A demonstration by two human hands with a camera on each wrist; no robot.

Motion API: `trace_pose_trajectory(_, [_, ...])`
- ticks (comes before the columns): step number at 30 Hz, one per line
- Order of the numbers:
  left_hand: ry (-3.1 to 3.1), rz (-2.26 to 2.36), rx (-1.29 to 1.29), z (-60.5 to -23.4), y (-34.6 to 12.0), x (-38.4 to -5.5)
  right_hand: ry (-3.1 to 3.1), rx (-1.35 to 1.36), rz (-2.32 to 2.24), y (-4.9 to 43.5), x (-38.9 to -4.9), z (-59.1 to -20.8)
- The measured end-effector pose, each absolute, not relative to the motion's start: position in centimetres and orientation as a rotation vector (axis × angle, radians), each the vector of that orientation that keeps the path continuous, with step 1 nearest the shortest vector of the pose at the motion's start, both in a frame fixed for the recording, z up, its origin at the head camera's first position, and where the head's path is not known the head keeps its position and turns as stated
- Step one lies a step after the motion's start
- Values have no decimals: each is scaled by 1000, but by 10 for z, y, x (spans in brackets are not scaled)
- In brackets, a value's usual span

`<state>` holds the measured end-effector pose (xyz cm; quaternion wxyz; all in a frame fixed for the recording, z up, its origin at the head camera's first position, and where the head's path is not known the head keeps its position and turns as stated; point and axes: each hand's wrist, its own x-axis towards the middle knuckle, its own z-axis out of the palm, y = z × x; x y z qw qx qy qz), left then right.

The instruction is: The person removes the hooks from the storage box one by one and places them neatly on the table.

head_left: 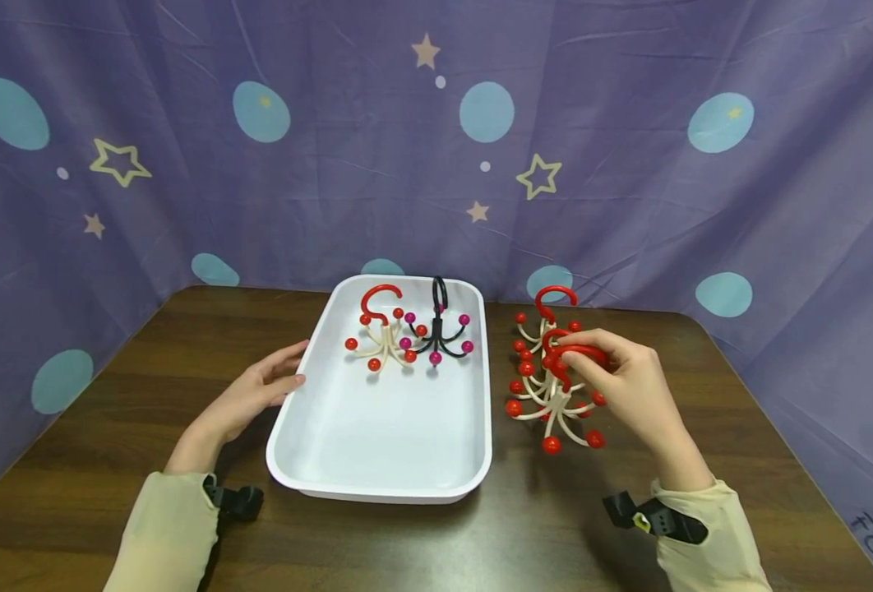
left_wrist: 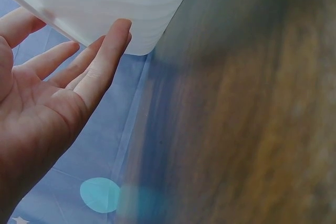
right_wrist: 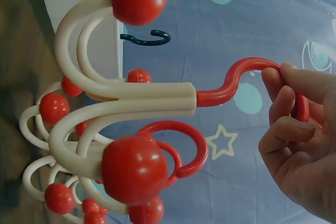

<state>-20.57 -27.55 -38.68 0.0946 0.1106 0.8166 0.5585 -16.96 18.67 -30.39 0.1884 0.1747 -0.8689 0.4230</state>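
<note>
My L hand [head_left: 247,393] was w/ fingers apart & fairly straight, touching the L rim of the white tray [head_left: 385,436]. My R hand [head_left: 636,382], well apart from it, had thumb & fingers pinched on the red hook [right_wrist: 215,97] of a cream multi-arm hanger [right_wrist: 163,90], held R of the tray above the wood-grain table [head_left: 444,551]. Other cream hangers [head_left: 547,324] w/ red balls stood just behind/below. In tray's far half: a cream red-ball hanger [head_left: 385,345] beside a blk hanger [head_left: 437,330] w/ magenta balls.
</note>
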Motion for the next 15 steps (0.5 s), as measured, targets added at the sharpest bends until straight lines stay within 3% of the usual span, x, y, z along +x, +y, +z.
trace_pose_trajectory(15, [2397, 1692, 344, -387, -276, -206, -2461, 487, 1249, 178, -148, -288])
